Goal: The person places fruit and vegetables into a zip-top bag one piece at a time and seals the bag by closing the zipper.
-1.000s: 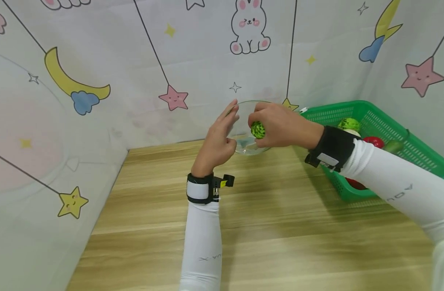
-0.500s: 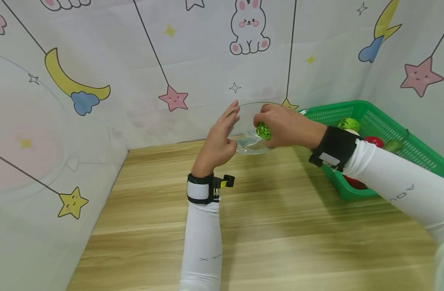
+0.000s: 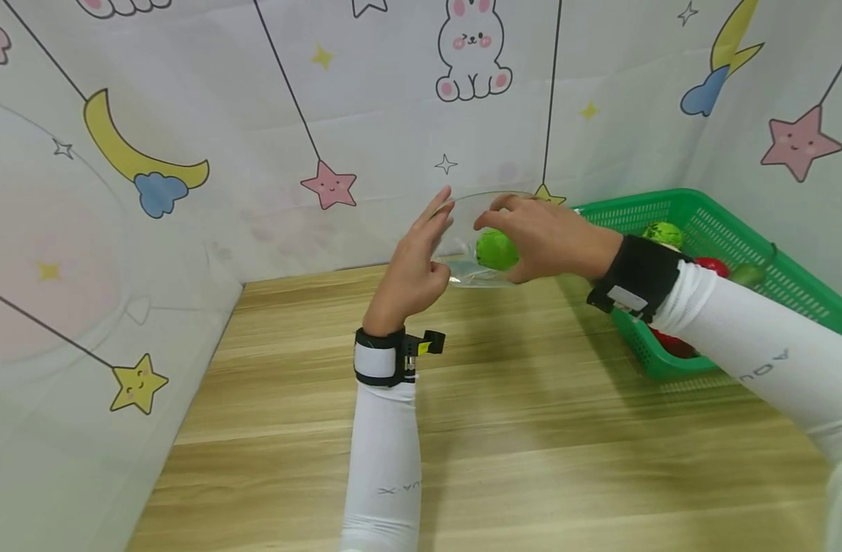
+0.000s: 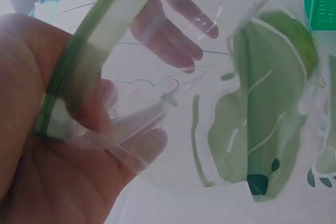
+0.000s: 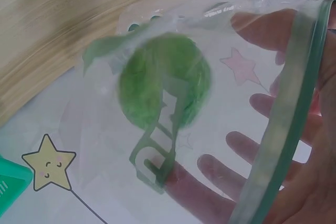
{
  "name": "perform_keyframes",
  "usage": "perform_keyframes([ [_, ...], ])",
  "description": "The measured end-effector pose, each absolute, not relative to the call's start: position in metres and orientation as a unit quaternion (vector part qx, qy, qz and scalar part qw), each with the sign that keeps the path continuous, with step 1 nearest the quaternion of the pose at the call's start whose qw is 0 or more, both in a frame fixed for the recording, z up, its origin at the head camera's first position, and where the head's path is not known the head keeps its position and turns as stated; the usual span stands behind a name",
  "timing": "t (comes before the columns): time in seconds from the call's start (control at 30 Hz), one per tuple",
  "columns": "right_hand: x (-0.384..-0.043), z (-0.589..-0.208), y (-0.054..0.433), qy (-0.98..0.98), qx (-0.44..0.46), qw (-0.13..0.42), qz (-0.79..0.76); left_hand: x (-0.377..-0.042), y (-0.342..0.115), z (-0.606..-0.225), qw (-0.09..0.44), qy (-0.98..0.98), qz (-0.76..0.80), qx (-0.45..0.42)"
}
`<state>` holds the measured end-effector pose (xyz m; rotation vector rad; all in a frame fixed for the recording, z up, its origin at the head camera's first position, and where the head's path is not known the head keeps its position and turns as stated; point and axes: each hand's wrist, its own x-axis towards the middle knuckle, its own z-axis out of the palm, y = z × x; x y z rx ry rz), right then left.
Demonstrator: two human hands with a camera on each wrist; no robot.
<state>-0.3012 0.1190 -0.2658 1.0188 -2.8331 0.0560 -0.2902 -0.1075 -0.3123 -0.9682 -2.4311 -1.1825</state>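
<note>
In the head view, my left hand (image 3: 407,268) holds the mouth of a clear zip bag (image 3: 465,274), its fingers pointing up and its thumb bent in. The left wrist view shows the bag's green zip strip (image 4: 86,45) crossing that hand. My right hand (image 3: 552,238) reaches into the bag from the right, fingers and thumb spread. Just beyond them is a round green toy melon (image 3: 495,249). The right wrist view shows this melon (image 5: 165,80) inside the plastic, apart from most of the fingers (image 5: 223,174); one fingertip is partly covered by the bag's print.
A green plastic basket (image 3: 800,299) stands at the right on the wooden table (image 3: 504,414). It holds another green patterned ball (image 3: 664,233), a red round thing (image 3: 712,265) and a green oval thing (image 3: 747,274). A printed white cloth (image 3: 393,107) hangs behind the table.
My right hand, which gripped the melon earlier, has spread its fingers and let it go inside the bag. The melon has turned to a plainer green side. My left hand stays in place.
</note>
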Motion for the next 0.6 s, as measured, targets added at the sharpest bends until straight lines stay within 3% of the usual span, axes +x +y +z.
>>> perform_keyframes([
  [0.6, -0.2986, -0.2583, 0.1208, -0.938, 0.341, 0.063, 0.007, -0.2893, -0.1071, -0.3094, 0.143, -0.84, -0.4, -0.338],
])
